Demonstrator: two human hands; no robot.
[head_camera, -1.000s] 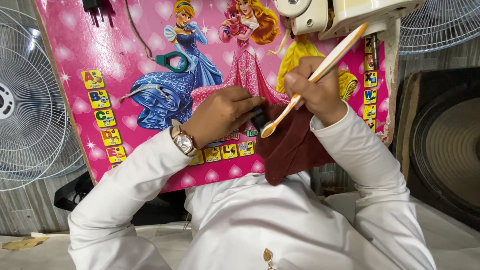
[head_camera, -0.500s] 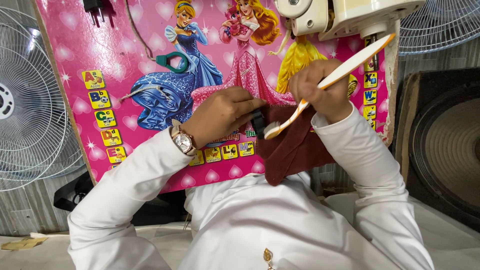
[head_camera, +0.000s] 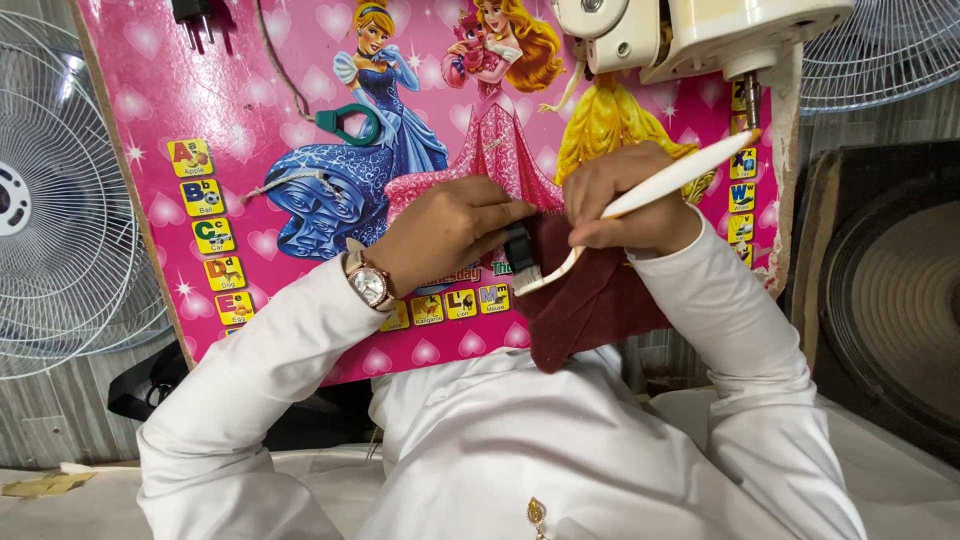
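Right now both hands are working close together on a maroon cloth (head_camera: 590, 300) lying over the pink picture board (head_camera: 250, 130). Left hand (head_camera: 445, 235), watch (head_camera: 368, 285) at the wrist, has its fingers curled and pressed down onto the cloth's near edge, pinning it beside a small dark piece (head_camera: 517, 245); whether it pinches that piece I cannot tell. Right hand (head_camera: 625, 205) is closed in a pen-style pinch around a white brush (head_camera: 640, 200), handle angled up past the knuckles toward the sewing machine (head_camera: 690, 30) above, bristle end touching the cloth just beside the left fingertips.

So the cloth sits between and under both hands, most of it hanging below the right wrist. Judging progress: the brushing looks to be under way at one spot along the edge, with the rest of the cloth not visibly worked; nothing is under the machine's needle. Teal scissors (head_camera: 350, 122) lie well off beyond the left hand, untouched. Fans stand out to either side.
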